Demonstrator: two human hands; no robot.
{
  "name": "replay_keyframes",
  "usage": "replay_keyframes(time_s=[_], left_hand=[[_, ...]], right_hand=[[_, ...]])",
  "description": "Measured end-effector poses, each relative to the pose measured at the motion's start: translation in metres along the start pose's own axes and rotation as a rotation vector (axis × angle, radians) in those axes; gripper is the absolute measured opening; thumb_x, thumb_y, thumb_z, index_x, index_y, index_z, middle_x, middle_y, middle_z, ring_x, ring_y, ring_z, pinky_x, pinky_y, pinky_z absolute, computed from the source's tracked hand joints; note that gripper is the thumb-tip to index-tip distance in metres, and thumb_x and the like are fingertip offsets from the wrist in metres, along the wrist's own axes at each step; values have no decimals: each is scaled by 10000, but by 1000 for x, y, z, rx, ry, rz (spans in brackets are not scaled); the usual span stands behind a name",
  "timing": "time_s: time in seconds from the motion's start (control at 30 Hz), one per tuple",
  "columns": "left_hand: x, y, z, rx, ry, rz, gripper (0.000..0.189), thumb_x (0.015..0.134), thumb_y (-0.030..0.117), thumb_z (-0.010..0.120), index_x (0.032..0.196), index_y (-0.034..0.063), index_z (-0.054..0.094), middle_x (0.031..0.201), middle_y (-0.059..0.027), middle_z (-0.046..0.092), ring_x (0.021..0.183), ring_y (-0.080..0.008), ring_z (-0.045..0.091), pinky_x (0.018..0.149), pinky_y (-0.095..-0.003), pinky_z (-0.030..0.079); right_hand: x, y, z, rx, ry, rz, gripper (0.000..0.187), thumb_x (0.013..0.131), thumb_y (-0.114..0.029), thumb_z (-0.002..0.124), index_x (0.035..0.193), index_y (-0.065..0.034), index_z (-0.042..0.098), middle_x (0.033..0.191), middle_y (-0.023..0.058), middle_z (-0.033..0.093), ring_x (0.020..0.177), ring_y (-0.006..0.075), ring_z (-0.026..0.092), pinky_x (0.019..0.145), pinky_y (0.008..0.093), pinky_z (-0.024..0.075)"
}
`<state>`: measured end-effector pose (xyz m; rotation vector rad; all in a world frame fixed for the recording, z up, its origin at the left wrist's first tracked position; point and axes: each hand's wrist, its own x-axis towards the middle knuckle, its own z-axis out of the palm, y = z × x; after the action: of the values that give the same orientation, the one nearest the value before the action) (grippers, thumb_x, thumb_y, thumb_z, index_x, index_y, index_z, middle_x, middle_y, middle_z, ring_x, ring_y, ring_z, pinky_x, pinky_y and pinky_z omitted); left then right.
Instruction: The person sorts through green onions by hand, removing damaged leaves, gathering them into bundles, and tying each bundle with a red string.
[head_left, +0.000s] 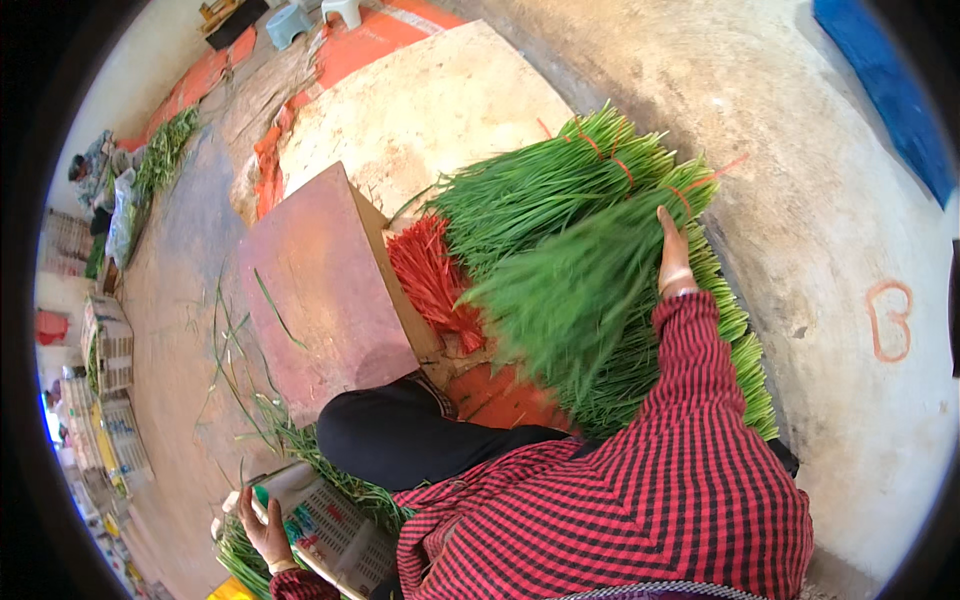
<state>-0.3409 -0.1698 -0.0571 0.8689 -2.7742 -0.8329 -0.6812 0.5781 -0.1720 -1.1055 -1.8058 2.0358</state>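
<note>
My right hand (674, 253) grips the pale stem end of a tied bundle of garlic chives (592, 270), whose long green leaves are blurred. An orange-red tie circles this bundle near its stems. Below and beside it lie more tied chive bundles (540, 187), stacked with their pale ends towards the wall. My left hand (264, 534) is at the lower left with its fingers apart, holding nothing. Near it is a plastic crate (337, 525) with slotted sides, and loose chives (244, 551) show beside that hand.
A pinkish block-like table (322, 292) stands before my knee, with a pile of red ties (431, 277) beside it. The wall (832, 300) runs along the right. At the far left, a person (94, 169) sits by greens (166, 150); stacked crates (109, 345) and stools (288, 27) stand farther off.
</note>
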Motion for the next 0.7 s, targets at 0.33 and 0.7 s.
replay_keyframes(time_s=[0.33,0.7], left_hand=[[-52,15,45,-103,-98,-316,560,837,1,705,1362,17,513,1476,-101,404,1329,-235,416,1066,-334,374],[-73,-10,105,-142,-275,-285,536,839,-28,700,1347,36,538,1395,-88,504,1314,-233,459,1119,-342,336]], right_hand=[[141,83,31,-1404,-218,47,523,891,-320,586,1154,132,572,897,219,713,760,326,695,723,378,547],[-72,202,153,-1177,-1264,-297,251,918,-252,630,1090,-82,697,1109,111,709,1003,241,668,923,357,520]])
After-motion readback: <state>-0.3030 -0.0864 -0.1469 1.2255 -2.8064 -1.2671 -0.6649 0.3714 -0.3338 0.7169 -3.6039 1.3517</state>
